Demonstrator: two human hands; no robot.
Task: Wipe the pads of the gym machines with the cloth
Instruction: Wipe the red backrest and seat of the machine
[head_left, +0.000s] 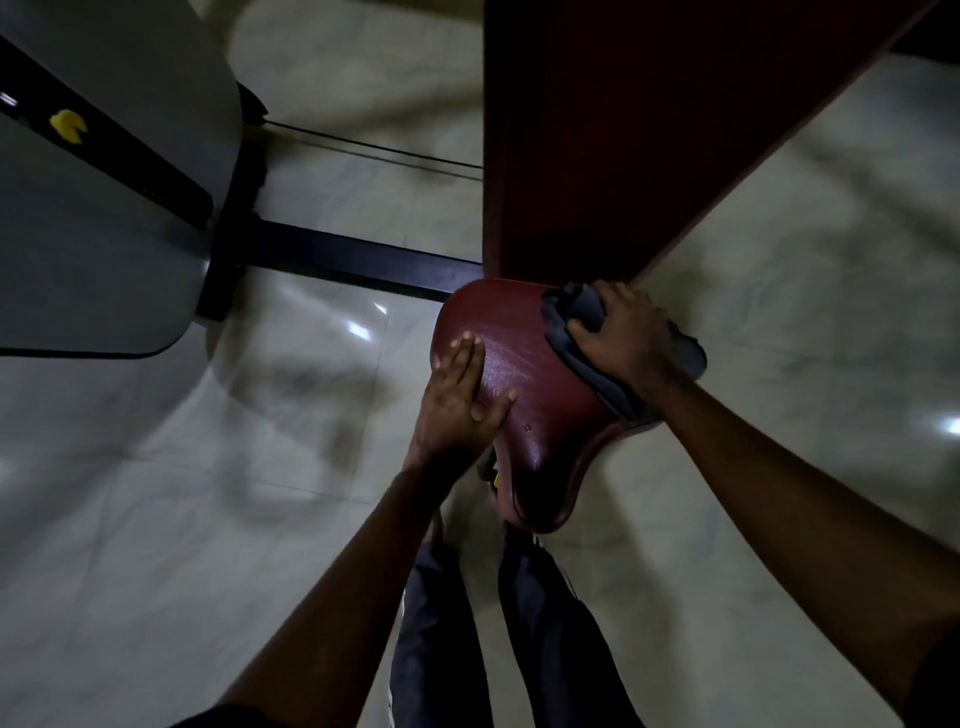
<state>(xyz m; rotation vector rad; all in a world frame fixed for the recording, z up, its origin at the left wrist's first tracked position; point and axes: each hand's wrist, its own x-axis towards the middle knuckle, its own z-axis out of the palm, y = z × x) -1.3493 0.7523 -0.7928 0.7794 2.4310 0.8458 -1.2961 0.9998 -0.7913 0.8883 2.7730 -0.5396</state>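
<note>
A dark red seat pad (540, 384) of a gym machine lies below me at the middle of the view. Behind it rises the long dark red back pad (623, 135). My left hand (462, 395) rests flat on the left side of the seat pad, fingers straight. My right hand (621, 332) grips a grey cloth (582, 343) bunched on the seat pad's far right corner, close to where it meets the back pad. Part of the cloth hangs over the pad's right edge.
A grey machine housing (104, 218) with a black strip and a yellow knob (67, 127) stands at the left. A black frame bar (353, 260) runs along the floor to the seat. Glossy pale tiles (208, 519) surround it. My dark trouser legs (467, 623) are below.
</note>
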